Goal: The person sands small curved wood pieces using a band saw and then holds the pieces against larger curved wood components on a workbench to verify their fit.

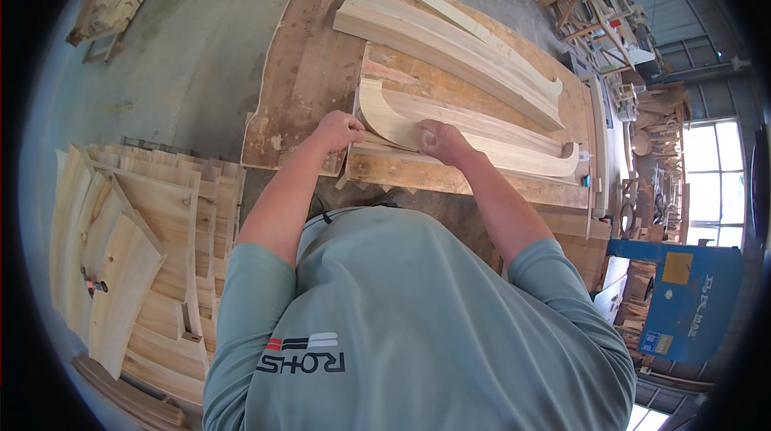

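A long, pale wooden template with upturned, curved ends lies over a plank on the workbench. At its left end, my left hand is closed, fingertips pinched together by the curved edge; whatever they hold is too small to make out. My right hand is closed over the template's near edge, a little right of the curve, with fingers curled down. A thin dark line runs below the template's edge between both hands.
Farther back on the workbench lie a thick wooden beam and a slim strip with curved ends. Stacked wooden panels stand at my left. A blue machine is at the right, near more timber.
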A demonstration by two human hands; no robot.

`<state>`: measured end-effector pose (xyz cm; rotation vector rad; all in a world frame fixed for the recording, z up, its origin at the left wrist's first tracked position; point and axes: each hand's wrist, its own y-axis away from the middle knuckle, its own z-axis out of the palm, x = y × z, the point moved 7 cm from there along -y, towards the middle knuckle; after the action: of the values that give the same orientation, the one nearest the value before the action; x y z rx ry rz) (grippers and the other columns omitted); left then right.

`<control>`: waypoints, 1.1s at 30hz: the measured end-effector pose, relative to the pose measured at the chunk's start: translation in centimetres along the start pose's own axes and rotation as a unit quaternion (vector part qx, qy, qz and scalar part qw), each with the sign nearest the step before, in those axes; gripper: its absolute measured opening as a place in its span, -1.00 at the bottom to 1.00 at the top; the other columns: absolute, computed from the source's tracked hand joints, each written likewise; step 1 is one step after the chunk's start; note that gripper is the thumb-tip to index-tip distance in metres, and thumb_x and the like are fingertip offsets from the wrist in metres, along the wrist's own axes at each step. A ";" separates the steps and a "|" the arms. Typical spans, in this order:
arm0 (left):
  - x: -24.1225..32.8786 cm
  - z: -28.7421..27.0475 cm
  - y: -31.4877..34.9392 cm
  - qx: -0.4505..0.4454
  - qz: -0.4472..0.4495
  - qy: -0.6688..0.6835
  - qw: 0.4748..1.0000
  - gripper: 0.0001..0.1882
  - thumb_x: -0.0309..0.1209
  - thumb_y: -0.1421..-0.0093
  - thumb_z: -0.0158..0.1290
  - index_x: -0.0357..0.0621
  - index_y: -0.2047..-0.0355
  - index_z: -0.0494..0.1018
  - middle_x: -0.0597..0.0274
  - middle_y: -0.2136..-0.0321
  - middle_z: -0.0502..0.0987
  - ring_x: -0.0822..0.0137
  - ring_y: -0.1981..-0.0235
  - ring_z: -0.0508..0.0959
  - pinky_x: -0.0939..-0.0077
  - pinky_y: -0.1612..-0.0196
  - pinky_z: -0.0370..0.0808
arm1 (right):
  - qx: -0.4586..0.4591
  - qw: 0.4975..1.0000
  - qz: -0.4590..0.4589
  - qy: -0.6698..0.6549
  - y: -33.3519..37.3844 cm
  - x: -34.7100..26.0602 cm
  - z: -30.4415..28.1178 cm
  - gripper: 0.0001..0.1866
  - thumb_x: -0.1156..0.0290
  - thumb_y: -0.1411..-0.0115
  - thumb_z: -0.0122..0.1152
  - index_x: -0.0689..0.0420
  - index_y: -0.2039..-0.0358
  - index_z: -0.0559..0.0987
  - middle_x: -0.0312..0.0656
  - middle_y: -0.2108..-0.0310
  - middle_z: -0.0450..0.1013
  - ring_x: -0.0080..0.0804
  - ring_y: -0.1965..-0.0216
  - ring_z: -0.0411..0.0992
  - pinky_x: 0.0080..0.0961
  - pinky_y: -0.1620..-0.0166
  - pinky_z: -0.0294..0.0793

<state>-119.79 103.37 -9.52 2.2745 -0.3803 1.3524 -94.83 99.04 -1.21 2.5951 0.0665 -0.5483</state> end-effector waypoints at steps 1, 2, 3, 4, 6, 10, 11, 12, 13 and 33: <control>0.0 0.0 0.0 -0.005 -0.007 0.001 1.000 -0.68 -0.26 -0.01 0.30 -0.15 0.24 0.70 -0.05 0.35 0.68 0.08 0.31 0.68 0.31 0.14 0.58 | 0.003 1.000 -0.008 0.000 0.0 0.0 0.0 -0.28 0.30 0.02 0.47 0.07 -0.20 0.49 0.03 0.22 0.59 -0.07 0.15 0.56 -0.23 0.04 0.54; 0.2 -0.1 -0.1 -0.005 -0.006 0.000 1.000 -0.68 -0.26 -0.01 0.30 -0.15 0.24 0.70 -0.05 0.35 0.68 0.08 0.31 0.68 0.31 0.14 0.58 | 0.006 1.000 -0.016 0.001 -0.1 0.1 0.0 -0.28 0.30 0.02 0.47 0.06 -0.20 0.49 0.02 0.23 0.59 -0.07 0.17 0.56 -0.23 0.05 0.54; 0.1 0.0 -0.1 -0.007 -0.012 -0.003 1.000 -0.68 -0.27 -0.01 0.31 -0.16 0.24 0.70 -0.05 0.35 0.68 0.09 0.32 0.68 0.31 0.14 0.58 | 0.006 1.000 -0.015 0.000 -0.1 0.1 0.1 -0.28 0.30 0.02 0.47 0.06 -0.20 0.49 0.02 0.23 0.59 -0.07 0.17 0.56 -0.23 0.05 0.54; 0.1 0.0 -0.1 -0.009 -0.018 -0.006 1.000 -0.67 -0.27 -0.01 0.31 -0.17 0.24 0.70 -0.06 0.34 0.68 0.09 0.32 0.68 0.31 0.14 0.58 | 0.006 1.000 -0.013 -0.003 -0.1 0.2 0.1 -0.29 0.30 0.02 0.47 0.06 -0.20 0.49 0.02 0.24 0.59 -0.07 0.17 0.56 -0.23 0.06 0.54; 0.1 -0.1 -0.1 -0.013 -0.019 -0.001 1.000 -0.67 -0.28 -0.01 0.31 -0.19 0.23 0.69 -0.05 0.34 0.69 0.11 0.33 0.68 0.32 0.14 0.58 | 0.006 1.000 -0.011 -0.005 -0.2 0.3 0.2 -0.29 0.29 0.02 0.48 0.06 -0.20 0.49 0.02 0.25 0.59 -0.06 0.18 0.56 -0.23 0.06 0.54; 0.2 0.0 0.1 -0.045 -0.072 0.027 0.996 -0.66 -0.31 -0.02 0.32 -0.22 0.20 0.68 -0.03 0.34 0.69 0.18 0.35 0.68 0.34 0.16 0.58 | 0.009 1.000 -0.011 0.003 -0.3 0.8 0.4 -0.29 0.29 0.02 0.48 0.06 -0.20 0.49 0.01 0.23 0.58 -0.06 0.16 0.55 -0.23 0.06 0.53; 0.0 0.1 -0.1 -0.047 -0.072 0.027 0.996 -0.66 -0.31 -0.02 0.32 -0.22 0.20 0.68 -0.03 0.34 0.69 0.18 0.35 0.68 0.34 0.16 0.58 | 0.006 1.000 -0.003 -0.001 -0.4 1.0 0.5 -0.29 0.29 0.02 0.48 0.06 -0.20 0.49 0.01 0.23 0.58 -0.06 0.16 0.55 -0.23 0.05 0.53; -0.2 0.1 -0.1 -0.043 -0.058 0.031 0.997 -0.66 -0.32 -0.03 0.31 -0.21 0.19 0.68 -0.04 0.34 0.69 0.19 0.36 0.67 0.34 0.17 0.58 | 0.006 1.000 -0.005 -0.001 -0.3 0.7 0.4 -0.29 0.29 0.02 0.48 0.06 -0.20 0.49 0.01 0.23 0.58 -0.06 0.16 0.55 -0.23 0.05 0.53; -0.5 0.1 -0.2 -0.040 -0.044 0.035 0.998 -0.65 -0.32 -0.04 0.31 -0.21 0.17 0.68 -0.04 0.34 0.69 0.20 0.37 0.67 0.35 0.18 0.58 | 0.002 1.000 -0.007 0.000 -0.3 0.5 0.3 -0.29 0.29 0.01 0.48 0.07 -0.20 0.49 0.01 0.22 0.58 -0.07 0.16 0.55 -0.23 0.05 0.53; -1.8 0.6 -0.6 -0.014 -0.024 0.066 0.997 -0.66 -0.35 -0.01 0.33 -0.23 0.20 0.68 0.01 0.37 0.68 0.25 0.40 0.65 0.36 0.24 0.58 | 0.028 0.996 -0.072 0.036 -0.6 0.6 0.4 -0.32 0.42 -0.02 0.36 0.11 -0.22 0.46 0.08 0.01 0.55 -0.01 0.02 0.54 -0.24 -0.05 0.51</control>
<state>-119.91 103.61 -11.47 2.1435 -0.2958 1.4549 -94.57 99.34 -2.04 2.6783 0.2676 -0.5144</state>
